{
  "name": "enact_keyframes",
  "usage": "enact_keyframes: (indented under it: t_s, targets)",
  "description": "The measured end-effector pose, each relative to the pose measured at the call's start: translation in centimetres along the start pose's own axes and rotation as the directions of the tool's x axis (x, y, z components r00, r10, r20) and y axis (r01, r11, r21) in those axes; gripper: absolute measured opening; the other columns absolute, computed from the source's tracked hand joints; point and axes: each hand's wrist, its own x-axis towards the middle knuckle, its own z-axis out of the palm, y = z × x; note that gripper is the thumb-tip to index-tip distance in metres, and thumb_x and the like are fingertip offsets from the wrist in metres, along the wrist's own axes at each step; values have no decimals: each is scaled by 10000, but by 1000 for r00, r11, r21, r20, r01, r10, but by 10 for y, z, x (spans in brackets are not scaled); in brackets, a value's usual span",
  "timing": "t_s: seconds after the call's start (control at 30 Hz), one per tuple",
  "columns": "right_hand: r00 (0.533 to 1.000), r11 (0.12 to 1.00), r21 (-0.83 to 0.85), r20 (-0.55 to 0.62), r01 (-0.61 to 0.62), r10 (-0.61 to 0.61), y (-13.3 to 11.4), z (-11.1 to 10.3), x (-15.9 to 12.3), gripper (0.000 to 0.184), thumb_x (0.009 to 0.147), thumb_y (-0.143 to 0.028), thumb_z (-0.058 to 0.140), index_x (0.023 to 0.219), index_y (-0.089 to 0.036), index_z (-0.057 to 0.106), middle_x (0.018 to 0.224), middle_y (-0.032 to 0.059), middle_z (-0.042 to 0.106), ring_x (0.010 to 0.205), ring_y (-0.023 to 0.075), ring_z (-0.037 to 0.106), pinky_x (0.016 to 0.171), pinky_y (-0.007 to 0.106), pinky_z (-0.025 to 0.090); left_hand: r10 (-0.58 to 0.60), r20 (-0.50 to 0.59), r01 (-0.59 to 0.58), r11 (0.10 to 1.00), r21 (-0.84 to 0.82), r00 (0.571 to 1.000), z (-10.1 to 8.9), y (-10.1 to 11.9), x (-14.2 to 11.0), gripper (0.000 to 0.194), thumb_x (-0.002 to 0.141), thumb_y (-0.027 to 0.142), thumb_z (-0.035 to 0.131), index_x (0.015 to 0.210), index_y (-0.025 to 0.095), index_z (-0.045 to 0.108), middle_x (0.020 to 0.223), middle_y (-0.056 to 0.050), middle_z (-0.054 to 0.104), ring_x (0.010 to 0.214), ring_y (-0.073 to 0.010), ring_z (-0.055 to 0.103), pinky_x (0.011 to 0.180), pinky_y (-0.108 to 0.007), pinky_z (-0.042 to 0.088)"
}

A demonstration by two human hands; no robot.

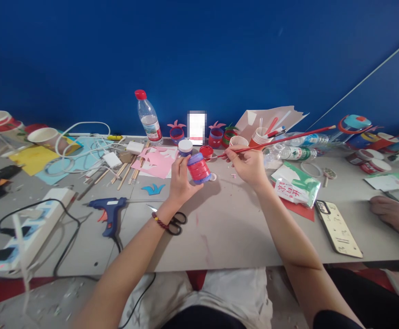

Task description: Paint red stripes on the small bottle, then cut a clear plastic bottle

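My left hand (181, 183) is closed around a small cup painted red in the middle and blue-purple at both ends (199, 169), held tilted above the table. A long red paintbrush (284, 139) is pinched in my right hand (245, 163), its tip pointing left, close to an open jar of red paint (206, 152). Beside that jar stands a paint jar with a white lid (185, 147). Behind are painted cups with leafy paper tops, one blue and red (177, 132), another with a face (216, 136). A blue paper leaf cutout (153, 189) lies left of my left hand.
Black-handled scissors (177, 224) lie under my left forearm. Farther left are a blue glue gun (112, 212) and a white power strip (34, 228) with cables. A bottle (148, 121) stands at the back. Right are a phone (339, 228) and another person's hand (394, 214).
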Motion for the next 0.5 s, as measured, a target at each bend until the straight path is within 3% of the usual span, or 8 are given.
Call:
enact_keyframes:
  t_s: [0.17, 0.3, 0.5]
  targets:
    - [990, 983, -121, 23, 138, -137, -8, 7, -7, 226, 928, -282, 599, 777, -177, 731, 797, 68, 763, 685, 182, 681, 629, 312, 555, 16, 6, -16, 999, 38, 1000, 1, 2, 0, 1007, 602, 301, 857, 1463, 197, 345, 1288, -157, 486, 1243, -345, 505, 1070, -519, 458]
    - [966, 957, -141, 78, 255, -246, -15, 18, -17, 189, 943, -250, 577, 844, -204, 732, 809, 53, 764, 712, 191, 691, 682, 324, 561, 21, -7, -20, 997, 76, 1000, 1, 4, 0, 956, 624, 368, 851, 1441, 192, 388, 1257, -158, 501, 1223, -348, 513, 1043, -515, 462]
    - [936, 924, -154, 52, 351, -347, -24, 27, -26, 168, 936, -243, 597, 853, -218, 740, 808, 58, 762, 728, 196, 701, 695, 326, 565, 60, -28, -57, 993, 101, 998, 3, 4, 0, 955, 616, 352, 842, 1437, 155, 396, 1242, -166, 510, 1198, -345, 514, 1024, -503, 464]
